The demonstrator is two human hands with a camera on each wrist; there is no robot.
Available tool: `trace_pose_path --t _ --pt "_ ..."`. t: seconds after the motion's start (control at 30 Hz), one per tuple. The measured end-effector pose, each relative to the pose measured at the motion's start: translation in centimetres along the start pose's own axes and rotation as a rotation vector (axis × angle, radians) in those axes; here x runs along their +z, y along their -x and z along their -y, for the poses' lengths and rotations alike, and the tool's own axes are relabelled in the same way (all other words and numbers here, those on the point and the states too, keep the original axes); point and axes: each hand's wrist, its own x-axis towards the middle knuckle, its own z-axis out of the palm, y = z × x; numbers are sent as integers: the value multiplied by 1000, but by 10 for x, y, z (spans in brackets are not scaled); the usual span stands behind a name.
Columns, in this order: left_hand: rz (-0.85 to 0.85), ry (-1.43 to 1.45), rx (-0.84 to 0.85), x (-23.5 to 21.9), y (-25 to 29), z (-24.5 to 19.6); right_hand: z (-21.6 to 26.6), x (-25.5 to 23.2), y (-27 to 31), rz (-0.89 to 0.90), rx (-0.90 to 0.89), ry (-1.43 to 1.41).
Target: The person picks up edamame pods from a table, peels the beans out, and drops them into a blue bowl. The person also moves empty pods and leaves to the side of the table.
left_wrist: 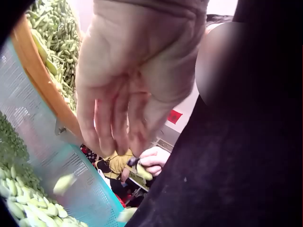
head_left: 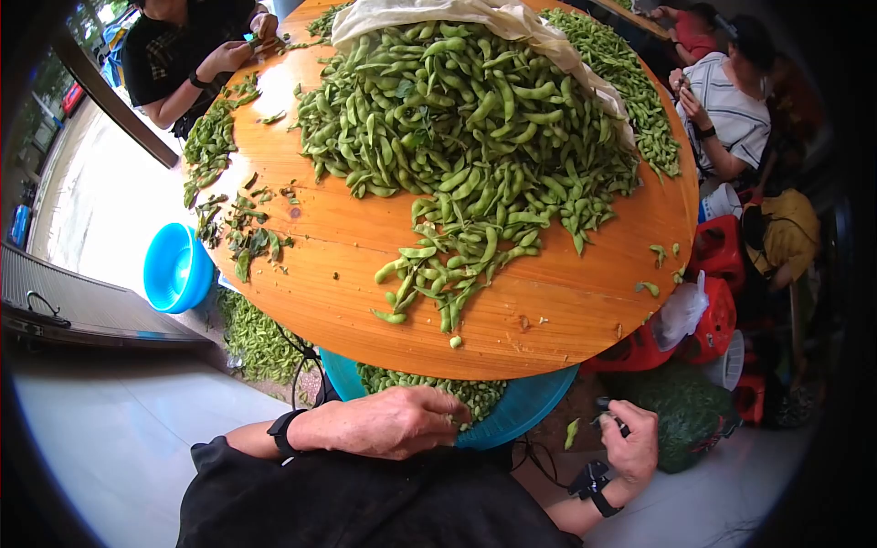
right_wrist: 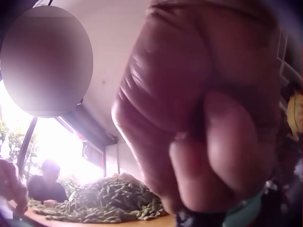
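Observation:
Over the teal basket (head_left: 534, 413) of small pods, my left hand (head_left: 388, 422) hangs palm down. In the left wrist view the fingers of this left hand (left_wrist: 128, 85) droop loosely, holding nothing visible; a blurred pod (left_wrist: 64, 183) is below, apart from them. My right hand (head_left: 628, 443), right of the basket, grips a small dark tool (head_left: 605, 404). A green pod (head_left: 572, 434) shows just left of that hand; in the left wrist view a pod (left_wrist: 144, 172) lies at its fingertips. The right wrist view shows the right hand (right_wrist: 203, 109) curled round the dark tool (right_wrist: 201, 218).
A large pile of pods (head_left: 475, 119) covers much of the round wooden table (head_left: 338, 292). Leaves and trimmings (head_left: 247, 228) lie at its left. A blue basin (head_left: 176, 268) stands left, red stools (head_left: 717, 320) right. People sit around the far side.

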Motion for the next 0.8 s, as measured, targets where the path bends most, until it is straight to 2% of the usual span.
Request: trace_pose_path --t 0.07,0.1,0.17,0.23,0.3,0.33,0.37,0.43,0.47,0.5,0.57,0.6,0.67,0.7,0.8 --pt "-253 -265 -16 -2 -2 -1 -19 -5 10 -112 77 169" --pt "-254 -267 -17 -1 -5 4 -18 -3 10 -112 75 167" --pt "-445 -587 -62 0 -16 16 -15 3 7 -178 151 67" --pt "-410 -676 -53 1 -17 18 -13 9 0 -168 118 57" --pt "-202 -561 -102 6 -12 16 -6 14 -7 -138 47 6" --pt "-226 -428 -66 5 -12 13 -7 15 -9 -142 41 -22" --pt "-227 -433 -69 1 -11 7 -7 16 -11 -142 37 -26" --pt "-205 -57 -116 -8 -6 -3 -3 16 -15 -104 74 -23" --pt "-431 -152 -119 -7 -11 -2 2 18 -18 -102 72 -26" --pt "-445 -276 -213 -14 -10 0 11 21 -23 -93 68 -68" --pt "-486 -580 -215 -25 -16 11 22 28 -30 -74 36 -104" --pt "-487 -584 -214 -29 -19 16 23 35 -34 -72 -56 -108" --pt "-468 -861 -205 -34 -25 24 31 46 -41 -72 -175 -108" --pt "-467 -862 -204 -37 -26 26 41 47 -41 -9 -62 -118" --pt "-436 -901 -252 -39 -28 32 53 61 -49 30 -170 -120"
